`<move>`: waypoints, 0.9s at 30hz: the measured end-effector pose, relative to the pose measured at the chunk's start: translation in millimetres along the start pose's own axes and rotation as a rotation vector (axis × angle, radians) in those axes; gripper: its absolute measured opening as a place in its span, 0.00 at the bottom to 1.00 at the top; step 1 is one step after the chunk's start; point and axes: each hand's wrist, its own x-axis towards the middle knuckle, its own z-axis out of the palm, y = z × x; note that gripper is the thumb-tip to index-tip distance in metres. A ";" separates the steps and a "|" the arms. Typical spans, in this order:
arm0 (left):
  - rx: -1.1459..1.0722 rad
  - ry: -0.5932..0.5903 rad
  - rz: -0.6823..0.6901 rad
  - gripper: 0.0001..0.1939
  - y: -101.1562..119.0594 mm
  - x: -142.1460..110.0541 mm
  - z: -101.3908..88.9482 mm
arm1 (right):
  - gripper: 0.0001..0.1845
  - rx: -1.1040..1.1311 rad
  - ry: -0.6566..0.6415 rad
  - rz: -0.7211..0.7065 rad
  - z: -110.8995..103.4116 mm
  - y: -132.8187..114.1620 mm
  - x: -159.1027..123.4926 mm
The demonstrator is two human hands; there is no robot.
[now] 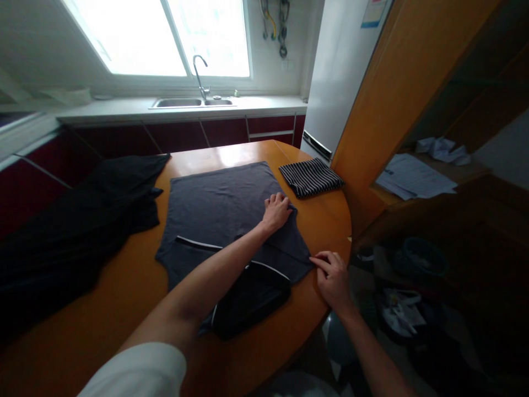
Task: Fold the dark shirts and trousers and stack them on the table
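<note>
Grey garment point(219, 204) spread mostly flat on wooden table point(330, 218), roughly mid-view; clock read from garment's middle, 12 toward the window point(215, 38). Left arm comes in from 7 o'clock, white sleeve point(140, 369) at upper arm, forearm reaching diagonally over the garment toward 2. Left hand point(276, 212) at 2 o'clock on the garment's edge, back of hand up, fingers curled down onto cloth; fingertips mostly hidden, so can't tell if they pinch or only press. Right forearm rises from 5 o'clock, elbow out of view. Right hand point(334, 278) at 4 o'clock, just off the garment, thumb and index nearly straight and brought together on its corner, a narrow pinch; other fingers bent. Black panel with white trim point(254, 298) at 6 o'clock, partly under the left forearm. Folded striped cloth point(311, 177) at 2 o'clock, past the left hand, apart from it. Dark garment point(95, 215) at 9 o'clock, rumpled. Sink point(177, 103) at 12, beyond the table.
</note>
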 end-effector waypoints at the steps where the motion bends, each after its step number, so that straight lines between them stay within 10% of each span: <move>1: 0.007 0.041 0.049 0.16 4.5 -4.8 -0.3 | 0.19 0.008 0.002 0.000 0.1 0.2 -0.6; 6: 0.000 -0.057 0.284 0.23 15.4 -24.9 8.6 | 0.22 0.058 0.080 0.017 4.2 4.8 -4.5; 17: 0.072 -0.171 0.332 0.31 18.6 -43.6 24.6 | 0.22 0.006 0.003 -0.046 2.4 4.4 -3.6; 27: -0.033 0.095 -0.033 0.27 -43.4 -82.5 -76.1 | 0.25 -0.081 0.038 0.066 16.5 -5.5 31.8</move>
